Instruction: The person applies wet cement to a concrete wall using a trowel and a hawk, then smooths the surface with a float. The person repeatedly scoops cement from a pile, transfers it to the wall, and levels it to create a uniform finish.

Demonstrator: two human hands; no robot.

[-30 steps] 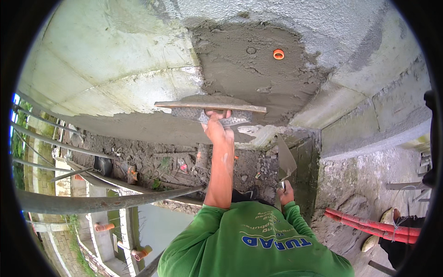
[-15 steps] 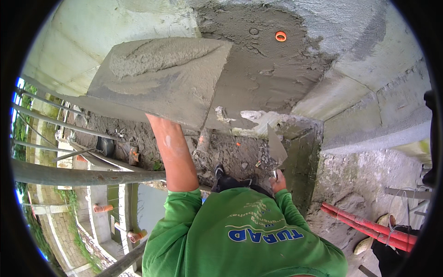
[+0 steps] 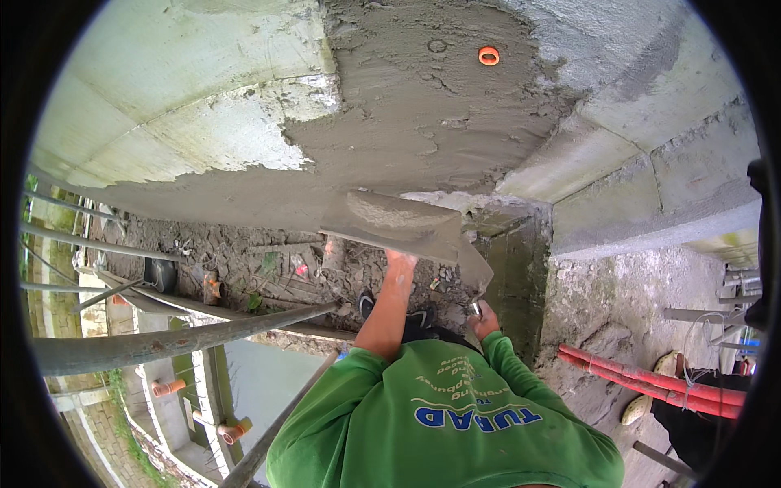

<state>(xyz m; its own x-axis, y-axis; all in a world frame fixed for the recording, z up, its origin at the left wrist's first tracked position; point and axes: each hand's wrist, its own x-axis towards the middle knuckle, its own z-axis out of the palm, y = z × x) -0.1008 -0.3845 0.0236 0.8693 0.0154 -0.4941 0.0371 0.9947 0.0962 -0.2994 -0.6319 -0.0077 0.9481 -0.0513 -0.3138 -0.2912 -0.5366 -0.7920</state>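
"So, how much is coated?"
"Mortar (image 3: 407, 138) covers the middle; pale wall (image 3: 203, 134) at left is bare. My right hand (image 3: 486, 320) clasps the trowel (image 3: 473, 267); beneath the loaded board (image 3: 390, 233), my left hand's (image 3: 399, 257) grip I cannot tell."

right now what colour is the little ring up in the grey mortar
Bright orange; the ring in the mortar shows best in the head view.

Muddy ground (image 3: 232, 244) carries loose rubble (image 3: 451, 281) and a pink scrap (image 3: 300, 267); dark shoes (image 3: 367, 305) stand there.
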